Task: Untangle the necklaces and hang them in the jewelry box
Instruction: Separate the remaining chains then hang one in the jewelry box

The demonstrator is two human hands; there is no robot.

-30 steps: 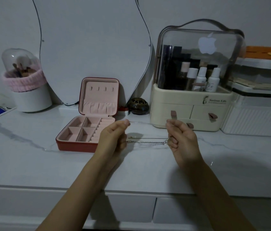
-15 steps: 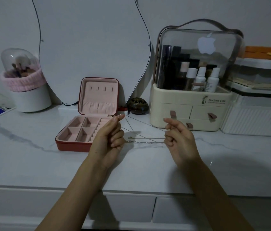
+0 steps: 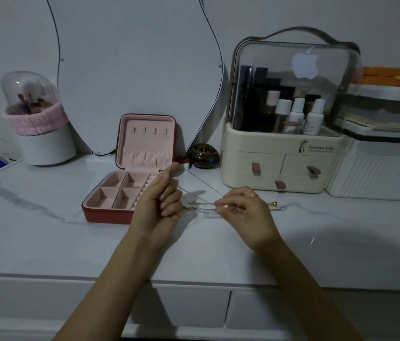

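Both hands, left hand [image 3: 157,200] and right hand [image 3: 244,209], apparently pinch thin necklaces [image 3: 200,187] stretched taut between them.

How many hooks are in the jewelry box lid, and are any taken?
4, in a row across the upper lid of the jewelry box: at and. All appear bare; the necklaces are between the hands.
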